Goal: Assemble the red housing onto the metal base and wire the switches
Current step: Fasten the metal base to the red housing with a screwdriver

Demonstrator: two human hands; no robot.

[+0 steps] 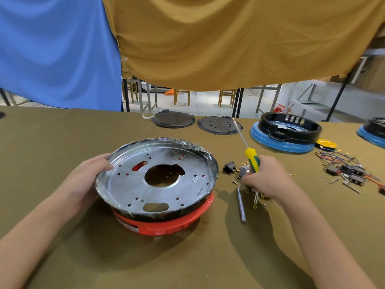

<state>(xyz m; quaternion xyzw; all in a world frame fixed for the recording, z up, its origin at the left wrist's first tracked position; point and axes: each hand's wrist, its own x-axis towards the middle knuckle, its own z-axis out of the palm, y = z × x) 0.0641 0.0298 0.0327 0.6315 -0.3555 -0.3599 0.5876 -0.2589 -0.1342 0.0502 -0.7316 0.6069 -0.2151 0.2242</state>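
A round metal base [125,182], shiny and wrapped in clear film at its rim, sits on top of the red housing [177,221] in the middle of the table. My left hand [87,178] grips the base's left rim, thumb over the edge. My right hand [264,178] holds a yellow-green screwdriver [252,157] with its shaft pointing up and away, over a small pile of brass screws [258,200]. A black switch [229,167] lies just right of the base. More switches with coloured wires [345,170] lie at the far right.
A grey metal rod [241,205] lies right of the housing. Two dark round plates [173,119] [218,125] rest at the table's far edge. A black ring on a blue-wrapped base [287,134] and a yellow reel [326,143] stand at the back right.
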